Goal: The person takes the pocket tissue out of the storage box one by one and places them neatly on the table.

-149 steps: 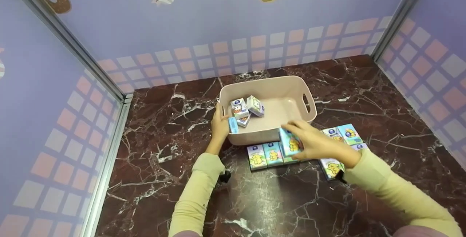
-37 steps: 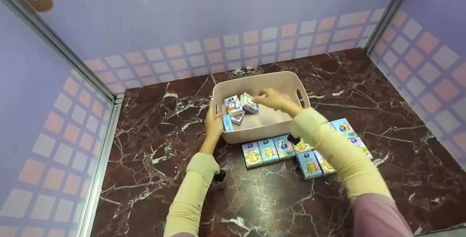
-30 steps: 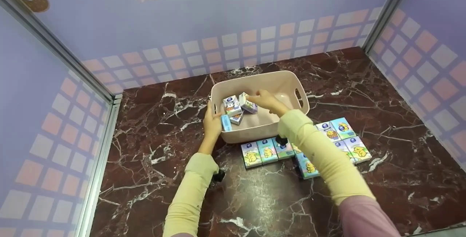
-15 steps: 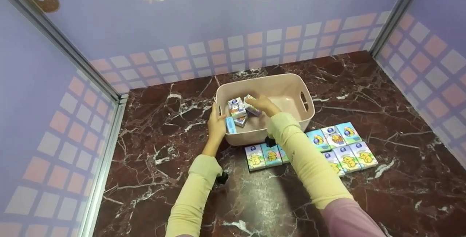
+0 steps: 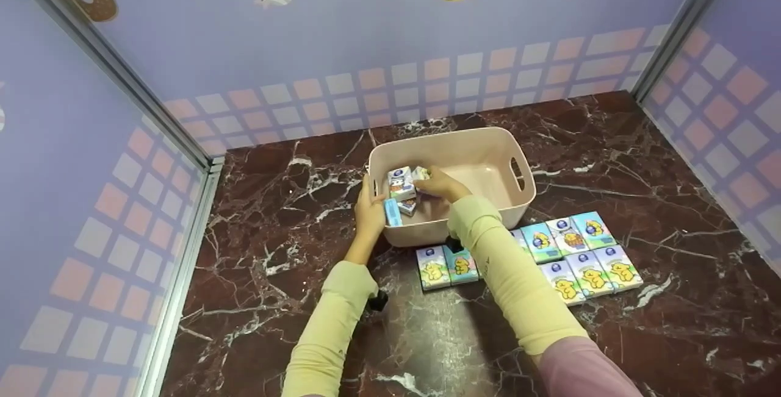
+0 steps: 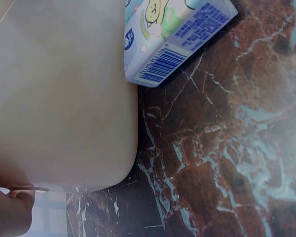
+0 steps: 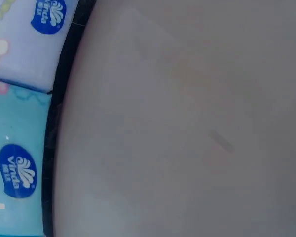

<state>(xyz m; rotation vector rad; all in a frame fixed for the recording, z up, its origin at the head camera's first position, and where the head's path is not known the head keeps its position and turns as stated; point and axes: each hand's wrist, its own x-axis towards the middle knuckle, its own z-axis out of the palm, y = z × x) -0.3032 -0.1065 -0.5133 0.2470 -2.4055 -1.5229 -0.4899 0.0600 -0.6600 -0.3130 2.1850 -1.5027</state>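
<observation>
A beige plastic basket (image 5: 488,193) stands on the dark marbled surface with several small tissue packs inside its left end. My left hand (image 5: 369,214) grips the basket's left end, thumb over the rim by the handle hole; part of that hand shows at the lower left of the left wrist view. My right hand (image 5: 444,185) reaches down inside the basket and pinches a white-and-green tissue pack (image 5: 421,173), partly hidden behind the fingers. Left of it lie a white tissue pack (image 5: 401,182) on another, and a blue pack (image 5: 392,212) standing near my left thumb.
Tissue packs lie flat in rows in front of the basket, such as a green pack (image 5: 433,270), a blue pack (image 7: 19,163) and a white pack (image 5: 617,268) further right. My right sleeve hides some. A purple wall (image 5: 366,31) rises behind.
My right hand held a blue pack over the front row five seconds ago. It then moved empty into the basket and left to the white-and-green pack, which it now pinches. Left hand stays.
</observation>
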